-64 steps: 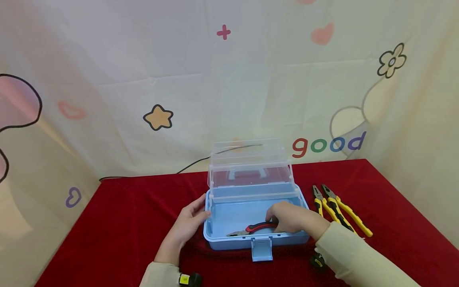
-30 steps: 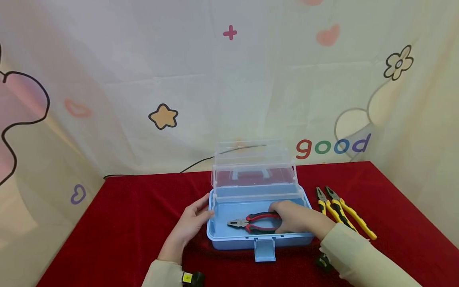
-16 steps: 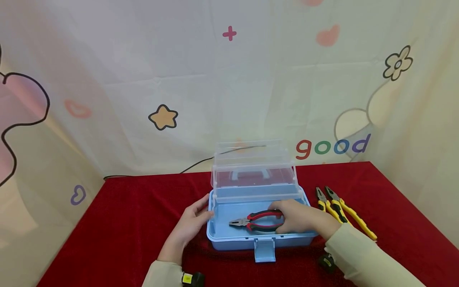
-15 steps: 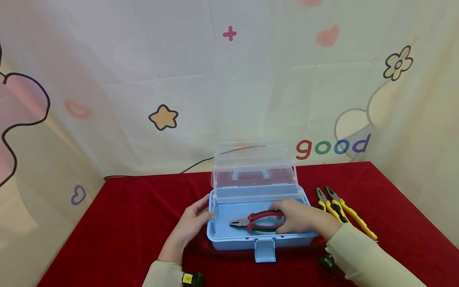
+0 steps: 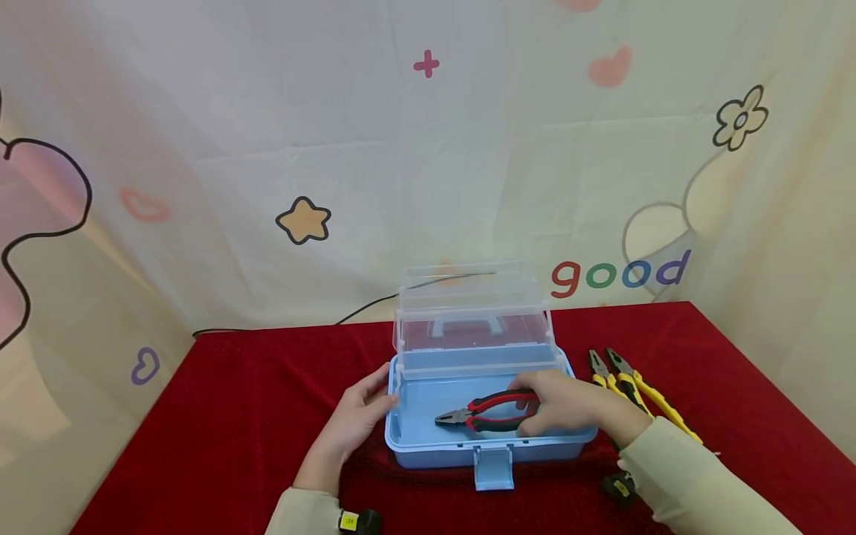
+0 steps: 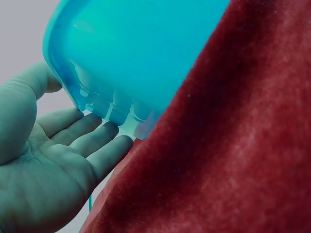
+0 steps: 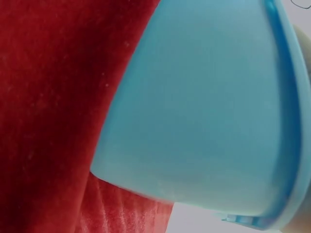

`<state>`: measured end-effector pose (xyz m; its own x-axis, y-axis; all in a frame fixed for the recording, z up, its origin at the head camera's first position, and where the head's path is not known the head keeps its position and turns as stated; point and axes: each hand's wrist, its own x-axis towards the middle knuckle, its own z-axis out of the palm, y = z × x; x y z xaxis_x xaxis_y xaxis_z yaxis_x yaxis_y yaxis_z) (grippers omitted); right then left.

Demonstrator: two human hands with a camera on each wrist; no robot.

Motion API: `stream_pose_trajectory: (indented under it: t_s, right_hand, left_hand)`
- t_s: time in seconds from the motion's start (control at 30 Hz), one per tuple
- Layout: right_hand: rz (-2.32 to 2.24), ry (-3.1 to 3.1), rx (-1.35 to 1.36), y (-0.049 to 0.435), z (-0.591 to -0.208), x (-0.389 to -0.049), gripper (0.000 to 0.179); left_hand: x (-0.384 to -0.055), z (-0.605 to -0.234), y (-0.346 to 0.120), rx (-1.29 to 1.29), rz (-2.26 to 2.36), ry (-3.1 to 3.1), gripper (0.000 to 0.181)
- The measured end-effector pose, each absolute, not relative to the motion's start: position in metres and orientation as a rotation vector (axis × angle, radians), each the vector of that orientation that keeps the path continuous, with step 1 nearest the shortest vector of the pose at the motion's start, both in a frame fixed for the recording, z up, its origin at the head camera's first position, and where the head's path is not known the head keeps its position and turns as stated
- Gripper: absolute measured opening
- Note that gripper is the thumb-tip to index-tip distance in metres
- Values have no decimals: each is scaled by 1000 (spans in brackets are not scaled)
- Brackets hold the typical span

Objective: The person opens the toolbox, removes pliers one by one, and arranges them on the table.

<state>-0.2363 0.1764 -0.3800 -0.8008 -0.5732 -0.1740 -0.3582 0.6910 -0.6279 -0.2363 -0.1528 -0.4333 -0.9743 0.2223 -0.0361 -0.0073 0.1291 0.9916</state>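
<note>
Inside the light blue toolbox (image 5: 431, 455), pliers (image 5: 495, 401) with red-and-black handles lie near the front wall, jaws pointing left. My right hand (image 5: 558, 401) reaches over the box's right side and holds the pliers by their handle ends. At the box's left end is my left hand (image 5: 354, 416), its thumb at the rim and its fairly straight fingers (image 6: 109, 150) touching the outside wall in the left wrist view. In the right wrist view the toolbox's end wall (image 7: 204, 107) hides nearly all of my right hand.
The clear lid and tray (image 5: 475, 323) stand raised behind the box; its front latch (image 5: 493, 468) hangs down. Two yellow-and-black pliers (image 5: 658, 401) lie to the right on the red cloth (image 5: 267, 416). A dark cable (image 5: 374, 303) runs along the back.
The pliers have turned from nearly edge-on to showing both handles spread. They and my right hand have shifted slightly right within the box. My left hand has stayed at the box.
</note>
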Motion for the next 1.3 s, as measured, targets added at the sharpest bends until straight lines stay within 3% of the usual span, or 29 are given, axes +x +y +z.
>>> stream_pose_trajectory:
  t_s: [0.7, 1.3]
  right_hand:
    - [-924, 2614, -729, 182, -372, -220, 64]
    - [-1123, 2700, -775, 192, -372, -200, 56]
  left_hand:
    - [-235, -434, -153, 225, 1960, 2204, 59]
    - [-236, -434, -152, 212, 1953, 2232, 59]
